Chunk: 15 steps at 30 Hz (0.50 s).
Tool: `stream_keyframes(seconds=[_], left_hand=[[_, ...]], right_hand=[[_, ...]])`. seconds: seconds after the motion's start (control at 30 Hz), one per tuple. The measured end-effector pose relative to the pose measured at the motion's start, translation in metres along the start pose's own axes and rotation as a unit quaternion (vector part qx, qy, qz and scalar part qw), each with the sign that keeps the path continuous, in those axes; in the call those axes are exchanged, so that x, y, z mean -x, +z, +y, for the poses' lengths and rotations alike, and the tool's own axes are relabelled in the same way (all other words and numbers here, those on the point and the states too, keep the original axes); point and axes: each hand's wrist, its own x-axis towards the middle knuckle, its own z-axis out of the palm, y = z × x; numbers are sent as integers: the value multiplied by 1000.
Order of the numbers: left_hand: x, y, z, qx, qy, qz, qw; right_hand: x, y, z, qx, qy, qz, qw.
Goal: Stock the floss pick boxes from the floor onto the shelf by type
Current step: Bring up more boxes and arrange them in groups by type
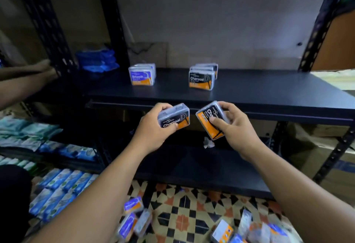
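Observation:
My left hand [153,127] grips a black-and-orange Charcoal floss pick box [175,117], held level just below the front edge of the dark shelf [249,91]. My right hand [234,125] grips a second Charcoal box [208,117], tilted on end. On the shelf stand a row of blue Smooth boxes [142,74] at the left and a row of Charcoal boxes [202,77] at the right. More loose boxes lie on the tiled floor, blue ones [132,216] at the bottom centre and a mixed heap [249,231] at the bottom right.
Another person's arm [25,77] reaches along the rack at the left. Blue packets [96,60] sit behind the black upright post [48,24]. Packets fill the lower left shelves [34,137] and floor [57,189]. Cardboard boxes [317,146] stand at the right.

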Motion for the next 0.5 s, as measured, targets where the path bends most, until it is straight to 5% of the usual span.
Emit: stream_keyframes(seconds=[0.27, 0.5], left_hand=[[-70, 3, 30, -26, 71, 0, 997], [-117, 32, 31, -75, 69, -50, 994]], right_hand=[[-58, -19, -40, 155, -83, 79, 981], [-92, -45, -41, 279, -58, 114, 952]])
